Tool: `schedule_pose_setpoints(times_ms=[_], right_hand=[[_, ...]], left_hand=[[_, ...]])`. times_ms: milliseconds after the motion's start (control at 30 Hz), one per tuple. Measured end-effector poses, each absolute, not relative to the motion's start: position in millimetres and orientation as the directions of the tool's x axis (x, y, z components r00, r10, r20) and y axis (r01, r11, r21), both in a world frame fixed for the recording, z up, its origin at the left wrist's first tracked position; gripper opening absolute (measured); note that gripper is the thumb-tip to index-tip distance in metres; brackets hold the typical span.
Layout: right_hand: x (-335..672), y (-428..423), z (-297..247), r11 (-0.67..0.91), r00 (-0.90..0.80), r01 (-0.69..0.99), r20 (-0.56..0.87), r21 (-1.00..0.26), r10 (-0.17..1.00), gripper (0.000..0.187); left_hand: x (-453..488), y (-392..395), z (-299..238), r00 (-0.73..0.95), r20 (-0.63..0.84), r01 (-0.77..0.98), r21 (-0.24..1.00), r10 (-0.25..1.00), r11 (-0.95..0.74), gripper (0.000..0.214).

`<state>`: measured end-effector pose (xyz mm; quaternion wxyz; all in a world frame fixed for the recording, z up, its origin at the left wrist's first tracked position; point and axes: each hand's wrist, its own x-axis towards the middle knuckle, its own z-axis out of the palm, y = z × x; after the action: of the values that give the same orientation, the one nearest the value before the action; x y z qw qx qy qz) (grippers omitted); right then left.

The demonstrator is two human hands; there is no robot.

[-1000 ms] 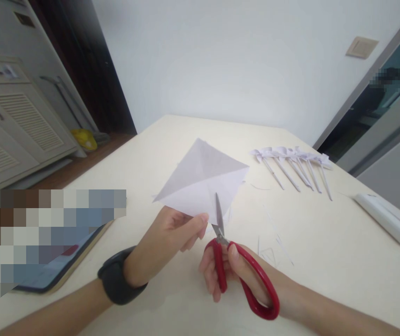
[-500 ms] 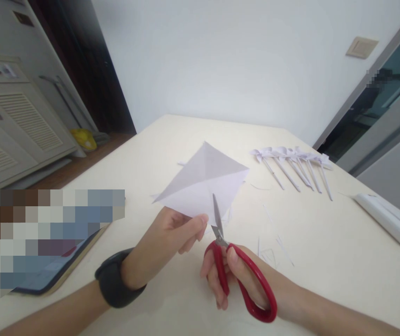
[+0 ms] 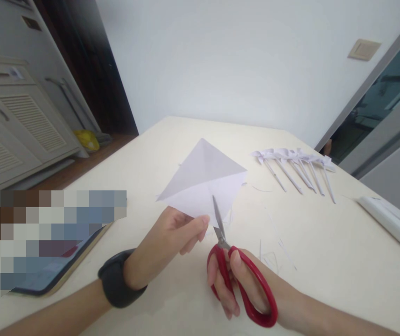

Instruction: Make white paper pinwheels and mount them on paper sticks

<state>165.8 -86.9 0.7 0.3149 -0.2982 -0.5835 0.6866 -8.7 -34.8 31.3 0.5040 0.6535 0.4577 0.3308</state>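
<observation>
My left hand (image 3: 171,242) pinches the near edge of a white creased square of paper (image 3: 203,179), holding it up over the cream table (image 3: 326,252). A black band sits on that wrist. My right hand (image 3: 242,284) grips red-handled scissors (image 3: 235,266) with fingers through the loops. Their steel blades point up and away, cutting into the paper's near edge just right of my left thumb.
A row of several white paper pinwheels on sticks (image 3: 296,163) lies at the table's far right. Thin paper trimmings (image 3: 273,254) are scattered near my right hand. A white oblong object (image 3: 392,224) rests at the right edge, a tablet (image 3: 45,266) at the left.
The scissors' handles and my right hand have slid slightly toward me and to the right. The paper stays pinched in my left hand, tilted slightly differently.
</observation>
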Motion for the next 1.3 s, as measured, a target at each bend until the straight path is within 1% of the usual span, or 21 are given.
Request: schedule_pose_setpoints(times_ms=[167, 333, 533, 733, 867, 967, 1033, 1100, 1167, 1300], right_hand=[[167.5, -87.5, -3.9, -0.104, -0.622, -0.061, -0.043, -0.993, 0.781, 0.057], [166.9, -88.4, -4.1, -0.130, -0.613, -0.088, -0.049, -0.988, 0.789, 0.052], [167.1, -90.3, -5.0, -0.165, -0.613, -0.083, -0.080, -0.983, 0.786, 0.051], [166.8, -91.7, -18.5, -0.210, -0.606, -0.133, -0.088, -0.969, 0.790, 0.048], [167.5, -89.8, -21.1, -0.190, -0.608, -0.143, -0.065, -0.971, 0.791, 0.048], [168.9, -88.6, -19.8, -0.148, -0.616, -0.099, -0.056, -0.984, 0.786, 0.047], [169.9, -88.9, -18.1, -0.137, -0.638, -0.048, -0.075, -0.989, 0.767, 0.047], [170.5, -89.9, -16.5, -0.142, -0.658, -0.014, -0.097, -0.990, 0.747, 0.046], [170.7, -90.8, -15.5, -0.151, -0.664, -0.013, -0.104, -0.988, 0.740, 0.046], [169.7, -91.0, -15.4, -0.176, -0.654, -0.039, -0.108, -0.984, 0.748, 0.046]], left_hand=[[-8.4, -34.7, 31.6, 0.369, -0.029, 0.269, 0.960, 0.929, -0.077, 0.044], [-8.6, -35.2, 31.4, 0.376, -0.027, 0.247, 0.966, 0.926, -0.073, 0.042], [-7.7, -35.3, 31.2, 0.374, -0.052, 0.253, 0.966, 0.926, -0.048, 0.043], [-7.7, -33.7, 31.4, 0.386, -0.061, 0.234, 0.972, 0.920, -0.034, 0.041], [-8.9, -34.7, 33.3, 0.413, -0.047, 0.230, 0.972, 0.910, -0.054, 0.040], [-9.5, -37.0, 32.6, 0.413, 0.032, 0.136, 0.986, 0.910, -0.096, 0.037], [-9.6, -38.0, 30.3, 0.349, 0.098, 0.026, 0.993, 0.932, -0.114, 0.033], [-9.5, -38.2, 27.7, 0.262, 0.124, -0.045, 0.992, 0.957, -0.117, 0.030], [-9.4, -37.8, 26.3, 0.209, 0.137, -0.076, 0.989, 0.968, -0.123, 0.028], [-9.0, -37.0, 27.6, 0.200, 0.178, -0.118, 0.981, 0.964, -0.156, 0.029]])
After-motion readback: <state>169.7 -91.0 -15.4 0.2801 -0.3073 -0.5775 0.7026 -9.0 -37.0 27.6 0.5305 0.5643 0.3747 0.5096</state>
